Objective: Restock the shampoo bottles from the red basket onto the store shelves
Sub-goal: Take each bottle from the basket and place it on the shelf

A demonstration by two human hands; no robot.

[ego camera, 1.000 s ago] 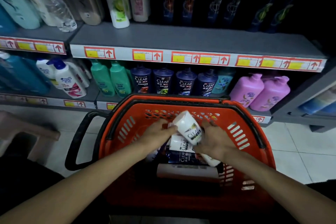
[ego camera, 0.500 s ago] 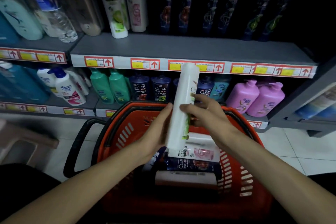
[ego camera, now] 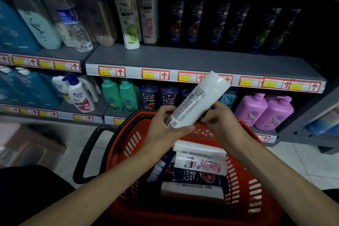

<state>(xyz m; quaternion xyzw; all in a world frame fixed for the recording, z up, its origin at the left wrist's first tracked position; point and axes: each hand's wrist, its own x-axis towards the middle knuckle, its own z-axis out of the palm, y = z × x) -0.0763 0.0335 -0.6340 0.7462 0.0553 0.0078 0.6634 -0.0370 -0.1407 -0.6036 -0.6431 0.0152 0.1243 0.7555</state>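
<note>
While you held a bottle (ego camera: 198, 101) tilted above the basket (ego camera: 128, 146), your left hand (ego camera: 165, 131) gripped its lower end and your right hand (ego camera: 222, 122) curled its fingers (ego camera: 207, 119) round its middle.

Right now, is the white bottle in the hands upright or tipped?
Tipped: the white bottle slants up to the right, its lower end in the left hand, the right hand holding its middle, above the red basket.

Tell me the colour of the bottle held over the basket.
The bottle is white with fine grey print, seen best in the head view.
</note>
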